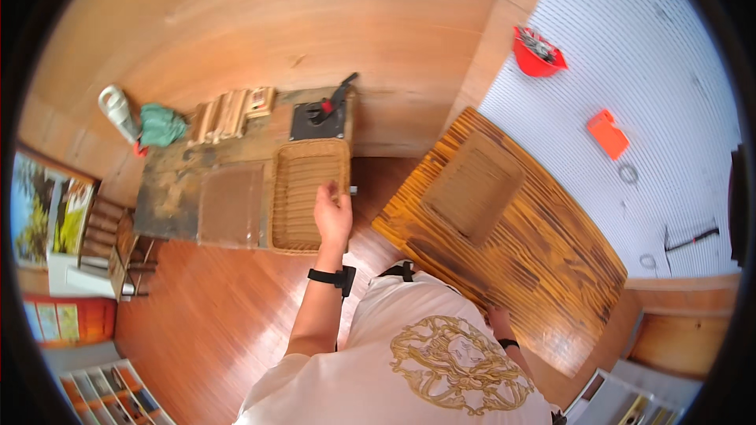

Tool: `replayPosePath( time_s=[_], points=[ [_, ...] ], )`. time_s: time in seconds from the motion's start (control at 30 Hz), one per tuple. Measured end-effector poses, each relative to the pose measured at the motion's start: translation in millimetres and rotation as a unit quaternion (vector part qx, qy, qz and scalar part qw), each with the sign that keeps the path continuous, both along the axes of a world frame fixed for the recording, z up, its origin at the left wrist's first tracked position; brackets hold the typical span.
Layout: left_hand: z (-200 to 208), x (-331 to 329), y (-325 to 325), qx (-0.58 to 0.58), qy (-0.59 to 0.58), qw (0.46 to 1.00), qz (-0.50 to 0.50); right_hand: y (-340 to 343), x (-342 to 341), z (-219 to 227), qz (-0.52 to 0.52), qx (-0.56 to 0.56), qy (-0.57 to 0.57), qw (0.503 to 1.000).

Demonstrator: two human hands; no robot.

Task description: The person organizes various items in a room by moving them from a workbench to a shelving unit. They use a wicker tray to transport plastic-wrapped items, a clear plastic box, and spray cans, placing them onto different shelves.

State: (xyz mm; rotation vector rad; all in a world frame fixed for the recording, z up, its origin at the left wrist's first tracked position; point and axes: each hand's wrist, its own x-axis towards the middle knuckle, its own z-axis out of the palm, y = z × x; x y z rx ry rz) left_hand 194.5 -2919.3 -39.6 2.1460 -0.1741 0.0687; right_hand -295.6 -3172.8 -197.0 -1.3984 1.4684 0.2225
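My left hand (333,214) reaches forward to the right side of a shallow rectangular wicker basket (278,193). Its fingers curl inside, by the right rim, and appear to grip that side. The basket's near end overhangs the front edge of the worn workbench (169,208), and nothing shows inside it. Left of it on the bench lies a flat brown rectangular piece (231,205). My right hand (498,319) hangs low by the near edge of a striped wooden table (563,283); its fingers are mostly hidden. A brown woven tray (474,189) lies on that table.
Behind the basket stands a black tool with a red part (324,112). Wooden strips (220,116), a green bag (162,124) and a white handheld device (118,114) line the bench's back. A red bin (539,53) hangs on the white panel (543,118). A wooden chair (118,244) stands far left.
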Motion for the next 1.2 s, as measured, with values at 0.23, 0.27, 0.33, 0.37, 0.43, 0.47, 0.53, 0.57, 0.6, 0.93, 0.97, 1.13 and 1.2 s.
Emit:
replayPosePath(
  time_s=[0.23, 0.27, 0.33, 0.37, 0.43, 0.47, 0.53, 0.57, 0.6, 0.93, 0.97, 1.13, 1.2],
  points=[
    [-56, -16, -80, 0.1, 0.127, 0.948, -0.275, 47, 4, 23, -0.107, 0.008, 0.0, 0.994],
    [-60, -20, -90, 0.111, 0.137, 0.941, -0.29, 57, -4, 25, -0.115, 0.011, 0.01, 0.993],
    [-64, -26, -107, 0.137, 0.153, 0.926, -0.317, 80, -20, 25, -0.146, 0.023, 0.028, 0.989],
    [-70, -28, -115, 0.148, 0.151, 0.923, -0.32, 96, -28, 25, -0.175, 0.031, 0.035, 0.984],
    [-81, -32, -130, 0.165, 0.148, 0.921, -0.321, 125, -41, 25, -0.229, 0.048, 0.047, 0.971],
    [-85, -34, -137, 0.149, 0.155, 0.92, -0.326, 141, -47, 27, -0.258, 0.059, 0.053, 0.963],
    [-120, -29, -147, 0.141, 0.178, 0.91, -0.348, 168, -57, 32, -0.299, 0.073, 0.059, 0.95],
    [-135, -29, -151, 0.137, 0.191, 0.904, -0.358, 183, -62, 33, -0.316, 0.076, 0.062, 0.944],
    [-142, -30, -154, 0.143, 0.183, 0.901, -0.366, 196, -65, 33, -0.332, 0.081, 0.063, 0.938],
    [-140, -48, -153, -0.091, 0.509, 0.832, -0.201, 257, -64, 37, -0.304, 0.062, 0.06, 0.949],
    [-142, -52, -149, -0.094, 0.517, 0.826, -0.202, 254, -66, 32, -0.314, 0.065, 0.049, 0.946],
    [-138, -81, -101, -0.117, 0.568, 0.792, -0.191, 239, -99, -7, -0.307, 0.036, 0.026, 0.951],
    [-144, -89, -71, -0.152, 0.566, 0.782, -0.211, 223, -104, -10, -0.282, 0.002, 0.027, 0.959]
  ],
)
